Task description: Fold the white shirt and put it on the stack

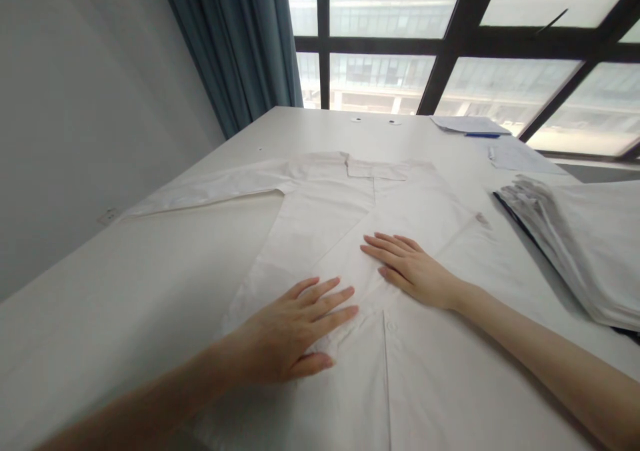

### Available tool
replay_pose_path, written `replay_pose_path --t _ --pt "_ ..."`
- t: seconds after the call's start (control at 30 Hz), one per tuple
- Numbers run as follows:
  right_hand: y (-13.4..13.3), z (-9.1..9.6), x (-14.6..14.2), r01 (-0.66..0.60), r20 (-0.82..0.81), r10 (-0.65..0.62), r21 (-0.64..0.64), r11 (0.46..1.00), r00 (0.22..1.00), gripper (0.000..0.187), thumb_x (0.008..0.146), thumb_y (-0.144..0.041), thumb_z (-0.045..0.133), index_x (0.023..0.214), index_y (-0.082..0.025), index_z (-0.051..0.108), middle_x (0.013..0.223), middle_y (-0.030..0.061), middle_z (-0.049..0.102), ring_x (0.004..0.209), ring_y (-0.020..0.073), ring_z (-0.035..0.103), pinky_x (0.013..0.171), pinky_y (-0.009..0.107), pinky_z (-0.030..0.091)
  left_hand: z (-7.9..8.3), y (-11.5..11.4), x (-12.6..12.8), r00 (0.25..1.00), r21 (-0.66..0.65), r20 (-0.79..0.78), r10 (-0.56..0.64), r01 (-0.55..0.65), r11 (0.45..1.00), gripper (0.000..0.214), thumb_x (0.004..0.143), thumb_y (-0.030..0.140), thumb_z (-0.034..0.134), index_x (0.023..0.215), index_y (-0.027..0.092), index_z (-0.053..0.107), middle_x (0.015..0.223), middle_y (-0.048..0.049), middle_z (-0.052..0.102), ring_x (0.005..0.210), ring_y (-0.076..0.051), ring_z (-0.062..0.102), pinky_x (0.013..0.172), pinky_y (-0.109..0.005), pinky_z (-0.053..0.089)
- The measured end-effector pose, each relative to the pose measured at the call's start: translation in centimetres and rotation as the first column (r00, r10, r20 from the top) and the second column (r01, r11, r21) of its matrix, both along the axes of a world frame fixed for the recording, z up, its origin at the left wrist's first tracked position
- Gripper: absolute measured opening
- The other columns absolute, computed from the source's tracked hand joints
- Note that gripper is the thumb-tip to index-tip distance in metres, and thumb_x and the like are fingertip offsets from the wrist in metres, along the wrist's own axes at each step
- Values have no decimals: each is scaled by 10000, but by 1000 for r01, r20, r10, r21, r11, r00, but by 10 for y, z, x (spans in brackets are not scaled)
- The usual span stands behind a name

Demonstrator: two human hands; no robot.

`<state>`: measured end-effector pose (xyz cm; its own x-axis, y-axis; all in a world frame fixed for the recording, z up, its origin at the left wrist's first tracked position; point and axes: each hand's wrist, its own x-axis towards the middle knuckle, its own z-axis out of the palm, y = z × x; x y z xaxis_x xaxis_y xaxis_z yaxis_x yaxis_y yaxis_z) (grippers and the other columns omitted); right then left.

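Observation:
A white buttoned shirt (330, 211) lies spread on the white table, its collar toward the window. One sleeve stretches out to the left; the other is folded diagonally across the front. My left hand (295, 328) rests on the lower end of that folded sleeve, fingers spread and holding nothing. Farther up and to the right, my right hand (413, 271) lies flat on the same sleeve, its fingers extended. Below the hands, the front placket and a button (392, 326) show. The shirt's bottom edge runs out of view.
A stack of folded white cloth (595, 244) sits on something dark at the right. Papers (470, 125) with a blue pen (483, 135) lie at the far right of the table (165, 284). Behind are a blue curtain (240, 44) and windows; a grey wall is at left.

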<state>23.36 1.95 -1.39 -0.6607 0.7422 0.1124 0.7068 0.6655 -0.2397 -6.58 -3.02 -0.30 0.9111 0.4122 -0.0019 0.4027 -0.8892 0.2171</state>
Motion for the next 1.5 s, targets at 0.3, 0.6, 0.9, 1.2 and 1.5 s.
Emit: replay_pose_path --t 0.3,0.6,0.9,1.2,1.5 --pt "25 -9 32 180 117 -178 -4 984 977 555 1020 -488 203 1547 -315 226 1603 4 241 1474 218 197 1175 500 210 4 -1 0 999 -21 -28 -28 27 999 672 941 419 521 1532 254 246 1602 -42 251 1489 -270 167 1214 -450 95" --pt "75 -15 69 393 200 -387 9 919 900 632 983 -570 162 1550 -299 228 1614 -3 201 1481 236 172 1175 520 189 8 0 2 999 -54 -38 -20 18 998 716 905 397 577 1530 263 254 1602 -41 246 1486 -289 174 1210 -481 123" --pt "129 -16 103 587 227 -580 39 808 783 668 957 -572 162 1543 -266 260 1611 17 225 1471 250 211 1169 519 206 6 3 1 999 -70 -41 -30 28 997 749 888 424 595 1532 268 245 1608 -37 225 1488 -294 159 1206 -486 131" --pt "163 -19 124 693 203 -694 86 716 691 674 955 -569 197 1518 -221 325 1593 76 280 1440 292 287 1135 550 265 5 5 1 998 -96 -58 -37 31 995 714 923 461 543 1537 260 239 1610 -42 207 1491 -293 147 1207 -492 119" --pt "147 -9 103 663 37 -708 320 677 705 525 969 -376 251 1388 -156 479 1445 181 490 1278 338 485 1065 605 273 10 1 -3 998 -208 51 33 -22 978 649 962 530 469 1525 291 254 1588 -46 288 1485 -255 189 1212 -481 158"
